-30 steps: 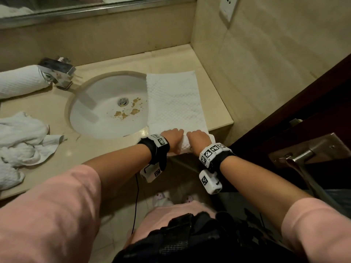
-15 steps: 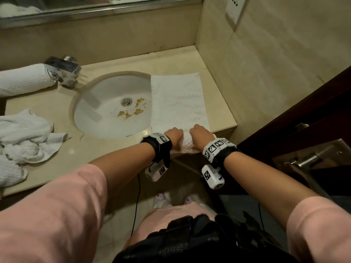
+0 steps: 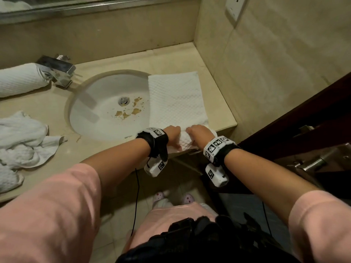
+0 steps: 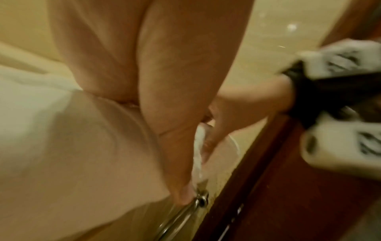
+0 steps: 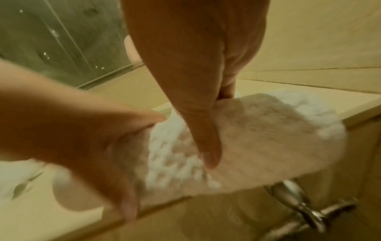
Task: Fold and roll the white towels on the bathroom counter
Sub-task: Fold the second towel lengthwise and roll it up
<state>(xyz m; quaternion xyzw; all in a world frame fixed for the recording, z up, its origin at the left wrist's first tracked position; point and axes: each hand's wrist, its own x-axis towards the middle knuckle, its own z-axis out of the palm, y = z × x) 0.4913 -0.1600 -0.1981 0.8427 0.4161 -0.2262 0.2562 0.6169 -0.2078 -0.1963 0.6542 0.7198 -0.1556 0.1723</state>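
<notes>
The left hand [image 3: 171, 134] and right hand [image 3: 199, 134] are curling side by side over the rolled near end of the folded towel [image 3: 175, 103], thumbs tucked under, at the desk [image 3: 214, 88] edge. Beyond the fingers the flat part is lying partly over the sink [image 3: 106, 109]; being soft, light and limp, it wants gripping across its width. Since a second ago the roll is growing thicker.

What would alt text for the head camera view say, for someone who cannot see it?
Two hands, left hand and right hand, grip the rolled near end of a white towel lying flat on a beige counter, right of a sink with brown specks. A rolled towel and crumpled towels lie at left.
</notes>
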